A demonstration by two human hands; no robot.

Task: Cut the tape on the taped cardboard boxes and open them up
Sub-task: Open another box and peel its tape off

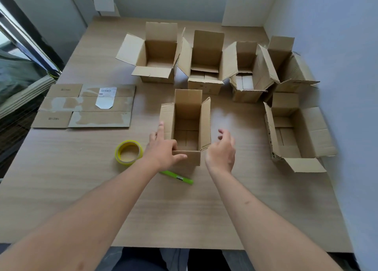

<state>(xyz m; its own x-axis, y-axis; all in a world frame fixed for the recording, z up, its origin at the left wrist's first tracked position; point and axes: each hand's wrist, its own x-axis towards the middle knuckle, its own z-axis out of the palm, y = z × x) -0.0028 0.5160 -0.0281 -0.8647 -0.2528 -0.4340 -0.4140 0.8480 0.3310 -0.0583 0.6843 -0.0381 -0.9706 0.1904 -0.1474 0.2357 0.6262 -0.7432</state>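
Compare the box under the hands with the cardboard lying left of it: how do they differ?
The near box stands erect with flaps raised; the flattened cardboard lies collapsed on the table. The left hand touches the box; nothing touches the flat piece, which alone shows a white label. Both are brown corrugated.

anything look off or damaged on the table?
Mostly tidy. The right-hand box has a ragged, torn left edge, and the flattened cardboard shows pale patches where tape or labels were peeled off. Nothing spilled.
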